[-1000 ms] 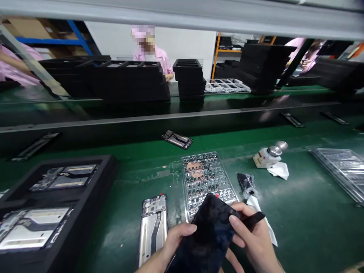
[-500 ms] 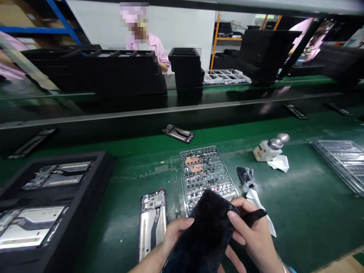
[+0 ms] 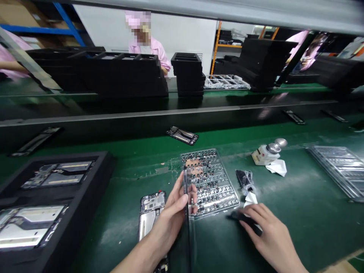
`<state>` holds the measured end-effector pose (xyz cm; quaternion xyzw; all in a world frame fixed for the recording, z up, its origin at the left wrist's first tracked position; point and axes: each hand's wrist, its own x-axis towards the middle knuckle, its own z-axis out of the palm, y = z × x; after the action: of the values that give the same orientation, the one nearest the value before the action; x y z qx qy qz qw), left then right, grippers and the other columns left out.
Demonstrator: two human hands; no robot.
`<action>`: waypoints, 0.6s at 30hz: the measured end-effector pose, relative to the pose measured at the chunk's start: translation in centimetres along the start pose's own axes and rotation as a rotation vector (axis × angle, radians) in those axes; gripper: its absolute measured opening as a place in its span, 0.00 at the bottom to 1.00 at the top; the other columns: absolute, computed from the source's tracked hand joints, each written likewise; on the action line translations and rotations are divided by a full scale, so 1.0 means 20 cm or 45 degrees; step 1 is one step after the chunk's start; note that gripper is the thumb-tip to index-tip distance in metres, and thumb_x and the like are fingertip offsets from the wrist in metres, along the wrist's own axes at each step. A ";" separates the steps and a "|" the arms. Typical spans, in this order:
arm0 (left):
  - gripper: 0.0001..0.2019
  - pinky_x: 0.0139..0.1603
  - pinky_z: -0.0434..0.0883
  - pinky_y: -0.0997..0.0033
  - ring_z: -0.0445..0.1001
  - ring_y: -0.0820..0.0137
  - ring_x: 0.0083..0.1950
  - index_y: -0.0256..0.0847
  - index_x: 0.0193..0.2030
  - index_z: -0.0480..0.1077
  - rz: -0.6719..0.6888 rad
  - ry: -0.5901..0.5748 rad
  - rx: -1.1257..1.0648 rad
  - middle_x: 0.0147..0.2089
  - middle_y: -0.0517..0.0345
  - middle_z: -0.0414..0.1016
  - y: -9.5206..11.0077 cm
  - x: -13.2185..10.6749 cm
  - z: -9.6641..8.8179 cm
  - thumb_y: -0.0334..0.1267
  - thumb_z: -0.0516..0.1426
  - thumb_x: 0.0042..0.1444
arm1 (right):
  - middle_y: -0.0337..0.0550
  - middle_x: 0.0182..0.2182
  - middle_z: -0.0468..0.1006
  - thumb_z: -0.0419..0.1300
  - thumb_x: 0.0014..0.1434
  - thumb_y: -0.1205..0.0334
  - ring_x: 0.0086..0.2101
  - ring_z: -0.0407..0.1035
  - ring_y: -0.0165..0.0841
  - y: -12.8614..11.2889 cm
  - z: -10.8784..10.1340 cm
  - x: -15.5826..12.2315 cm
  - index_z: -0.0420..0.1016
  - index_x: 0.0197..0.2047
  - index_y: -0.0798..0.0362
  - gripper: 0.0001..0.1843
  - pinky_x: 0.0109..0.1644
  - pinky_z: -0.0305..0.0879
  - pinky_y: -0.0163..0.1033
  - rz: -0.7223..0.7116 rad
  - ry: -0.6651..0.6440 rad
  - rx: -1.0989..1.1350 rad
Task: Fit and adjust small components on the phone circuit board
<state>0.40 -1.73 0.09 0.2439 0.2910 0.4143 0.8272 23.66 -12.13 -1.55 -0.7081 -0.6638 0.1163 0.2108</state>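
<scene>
Phone (image 3: 187, 231) turned edge-on, my left fingers (image 3: 179, 204) pinching; right fingers (image 3: 257, 212) pinch black tool (image 3: 236, 215). Green counter (image 3: 301, 189); co-worker (image 3: 159, 53), eleven o'clock.

The phone (image 3: 186, 231) you grip edge-on with your left hand (image 3: 173, 210) runs off the bottom edge. Your left forearm (image 3: 139, 248) hides the middle of the phone frame (image 3: 152, 203) on the table (image 3: 136, 167). The dark tool (image 3: 236, 215) in your right hand (image 3: 265, 227) is blurred beyond naming; that hand partly covers the white wipe (image 3: 250, 198). Components (image 3: 210, 189) in the clear tray (image 3: 233, 193) are too small to identify. The left edge crops the black foam tray (image 3: 93, 185).
</scene>
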 end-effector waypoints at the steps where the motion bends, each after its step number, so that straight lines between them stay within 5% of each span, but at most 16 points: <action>1: 0.37 0.34 0.66 0.70 0.68 0.66 0.41 0.46 0.65 0.48 0.030 0.048 0.039 0.48 0.50 0.68 0.00 0.00 -0.01 0.39 0.60 0.50 | 0.43 0.41 0.75 0.58 0.55 0.59 0.42 0.69 0.39 -0.01 -0.01 -0.01 0.74 0.41 0.47 0.10 0.45 0.66 0.42 -0.043 0.107 -0.026; 3: 0.38 0.42 0.67 0.70 0.67 0.64 0.49 0.47 0.65 0.48 0.079 0.142 0.107 0.54 0.50 0.65 -0.01 0.01 -0.01 0.38 0.62 0.49 | 0.44 0.42 0.75 0.60 0.54 0.58 0.39 0.71 0.37 -0.08 -0.01 -0.03 0.70 0.48 0.47 0.17 0.44 0.67 0.40 -0.110 0.142 0.073; 6: 0.39 0.56 0.60 0.68 0.58 0.63 0.61 0.49 0.65 0.47 0.106 0.214 0.175 0.61 0.54 0.60 -0.04 0.01 0.00 0.34 0.62 0.48 | 0.39 0.29 0.77 0.61 0.53 0.55 0.24 0.71 0.31 -0.23 0.04 -0.05 0.64 0.56 0.47 0.27 0.29 0.69 0.33 -0.114 -0.196 0.391; 10: 0.38 0.61 0.55 0.65 0.54 0.63 0.64 0.49 0.66 0.44 0.056 0.116 0.219 0.62 0.54 0.58 -0.03 -0.01 0.01 0.33 0.59 0.52 | 0.35 0.16 0.72 0.52 0.59 0.53 0.17 0.69 0.31 -0.29 0.09 0.05 0.62 0.56 0.54 0.23 0.22 0.65 0.32 0.230 -0.398 0.884; 13: 0.37 0.60 0.56 0.60 0.55 0.61 0.63 0.47 0.66 0.42 0.077 0.143 0.289 0.61 0.52 0.59 0.01 -0.01 0.02 0.35 0.57 0.54 | 0.38 0.18 0.74 0.57 0.56 0.53 0.17 0.70 0.31 -0.20 0.03 0.28 0.63 0.51 0.57 0.23 0.20 0.64 0.31 0.442 -0.354 1.269; 15: 0.34 0.59 0.56 0.59 0.56 0.61 0.62 0.46 0.65 0.46 0.136 0.176 0.335 0.61 0.51 0.60 0.04 -0.01 0.02 0.35 0.56 0.54 | 0.39 0.18 0.74 0.63 0.52 0.57 0.17 0.70 0.30 -0.12 -0.02 0.50 0.66 0.46 0.58 0.21 0.18 0.62 0.30 0.532 -0.122 1.299; 18: 0.29 0.58 0.57 0.59 0.59 0.60 0.60 0.43 0.62 0.53 0.186 0.169 0.338 0.59 0.50 0.62 0.06 0.00 0.01 0.34 0.56 0.53 | 0.38 0.21 0.74 0.58 0.57 0.61 0.20 0.70 0.27 -0.01 -0.04 0.88 0.67 0.43 0.58 0.12 0.22 0.65 0.28 0.558 0.037 1.233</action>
<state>-0.09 -1.14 1.04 0.3435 0.3786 0.4465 0.7343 25.51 5.19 1.21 -0.6534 -0.3675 0.4409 0.4936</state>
